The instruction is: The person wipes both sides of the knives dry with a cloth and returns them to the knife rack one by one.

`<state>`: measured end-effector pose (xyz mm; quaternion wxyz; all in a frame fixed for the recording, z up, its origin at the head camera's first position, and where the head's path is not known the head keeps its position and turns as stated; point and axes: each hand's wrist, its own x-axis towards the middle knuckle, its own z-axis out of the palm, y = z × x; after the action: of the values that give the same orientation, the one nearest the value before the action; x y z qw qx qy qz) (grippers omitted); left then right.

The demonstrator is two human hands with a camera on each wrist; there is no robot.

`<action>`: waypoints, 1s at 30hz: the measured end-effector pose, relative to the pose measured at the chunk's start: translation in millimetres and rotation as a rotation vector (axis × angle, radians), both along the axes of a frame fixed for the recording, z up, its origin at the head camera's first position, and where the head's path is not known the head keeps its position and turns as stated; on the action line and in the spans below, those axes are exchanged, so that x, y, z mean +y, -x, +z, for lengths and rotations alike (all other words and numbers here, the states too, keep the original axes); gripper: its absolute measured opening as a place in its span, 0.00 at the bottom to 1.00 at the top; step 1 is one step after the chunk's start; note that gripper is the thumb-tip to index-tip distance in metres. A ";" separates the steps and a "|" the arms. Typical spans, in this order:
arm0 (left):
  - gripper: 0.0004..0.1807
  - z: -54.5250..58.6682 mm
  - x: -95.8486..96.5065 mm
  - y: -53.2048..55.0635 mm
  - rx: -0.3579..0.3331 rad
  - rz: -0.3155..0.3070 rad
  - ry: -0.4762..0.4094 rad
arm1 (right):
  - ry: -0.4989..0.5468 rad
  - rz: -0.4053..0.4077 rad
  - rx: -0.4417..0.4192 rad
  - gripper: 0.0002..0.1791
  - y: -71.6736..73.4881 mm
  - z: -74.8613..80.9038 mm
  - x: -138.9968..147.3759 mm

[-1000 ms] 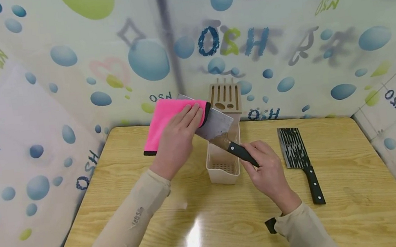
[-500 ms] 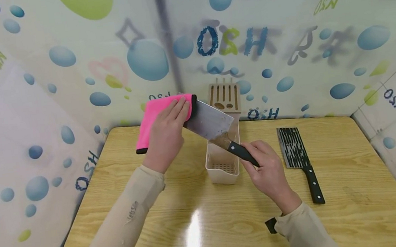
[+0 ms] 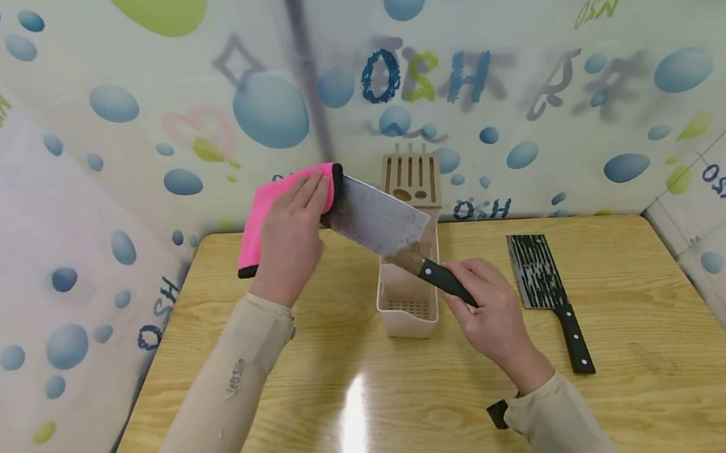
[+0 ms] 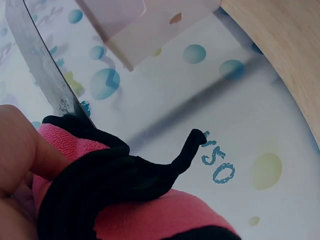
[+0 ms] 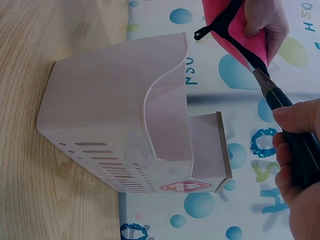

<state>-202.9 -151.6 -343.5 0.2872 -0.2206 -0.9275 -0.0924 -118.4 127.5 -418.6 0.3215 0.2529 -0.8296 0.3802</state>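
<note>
My right hand (image 3: 492,312) grips the black handle (image 5: 295,142) of a cleaver, whose broad grey blade (image 3: 378,213) slants up to the left, raised above the table. Brownish marks show near the blade's handle end. A pink cloth with black edging (image 3: 262,212) is folded over the blade's far end. My left hand (image 3: 292,231) pinches the cloth there, its fingers lying on top; the left wrist view shows cloth wrapped at the blade's edge (image 4: 47,60). The blade's tip is hidden beneath the cloth.
Below and behind the cleaver stands a cream knife holder (image 3: 409,326) with a slotted beige top (image 3: 411,179). A second cleaver with a black-streaked blade (image 3: 534,269) lies on the wooden table (image 3: 656,341) at the right. Patterned walls (image 3: 522,86) enclose the table.
My left hand and the pink cloth have slid up and left along the blade toward its far end, baring more of it. My right hand and the cleaver hold almost still.
</note>
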 end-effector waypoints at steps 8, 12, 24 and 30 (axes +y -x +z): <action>0.31 -2.3 -0.7 -2.8 0.003 -0.002 0.007 | 0.005 -0.015 -0.002 0.21 0.1 0.0 0.2; 0.30 -4.5 0.9 -5.4 -0.006 -0.004 0.022 | 0.007 -0.025 -0.005 0.22 1.0 0.6 0.3; 0.31 -15.6 10.3 -13.5 -0.003 -0.021 0.062 | 0.025 -0.065 -0.015 0.20 0.9 -1.1 -1.6; 0.31 -20.7 16.8 -17.9 0.010 -0.041 0.074 | 0.038 -0.073 -0.018 0.20 1.5 -1.7 -1.8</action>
<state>-185.0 -134.7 -364.2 0.2817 -0.2505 -0.9241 -0.0625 -119.8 125.7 -420.4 0.3325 0.2130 -0.8335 0.3864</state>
